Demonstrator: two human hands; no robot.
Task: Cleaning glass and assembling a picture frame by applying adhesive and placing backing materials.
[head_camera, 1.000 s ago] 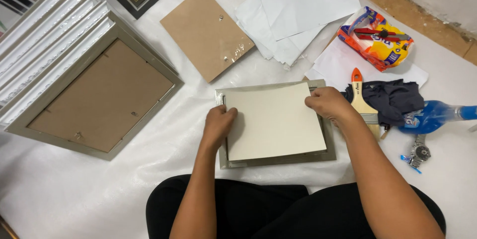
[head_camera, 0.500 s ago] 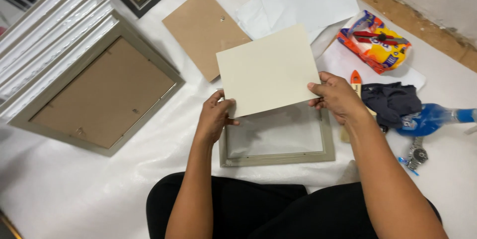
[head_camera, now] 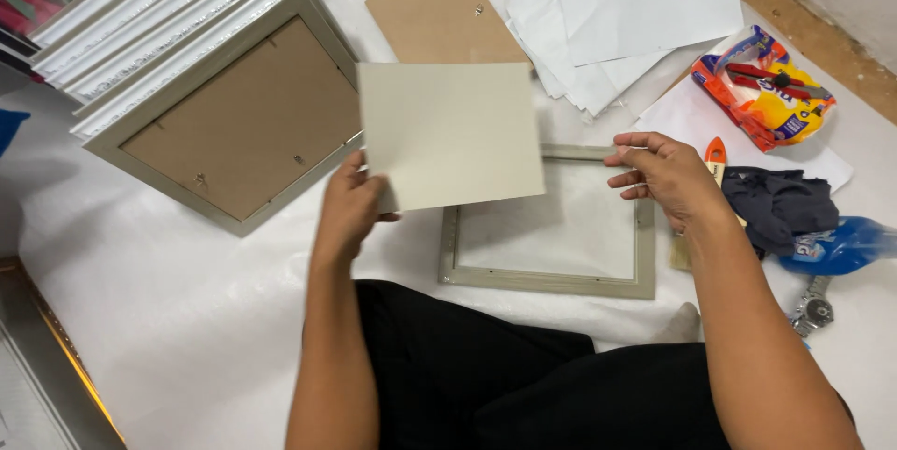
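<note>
The left hand (head_camera: 350, 212) pinches the lower left corner of a cream mat board (head_camera: 448, 135), held nearly flat, long axis left to right, over the small grey frame (head_camera: 549, 280) on white sheeting (head_camera: 187, 319), while the right hand (head_camera: 665, 176), fingers loosely apart, holds nothing beyond its right edge, stacked frames (head_camera: 187, 85) farther left.

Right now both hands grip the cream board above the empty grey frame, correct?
Not quite. In the head view only the left hand grips the cream board; the right hand is off it, over the empty grey frame at its right edge.
</note>
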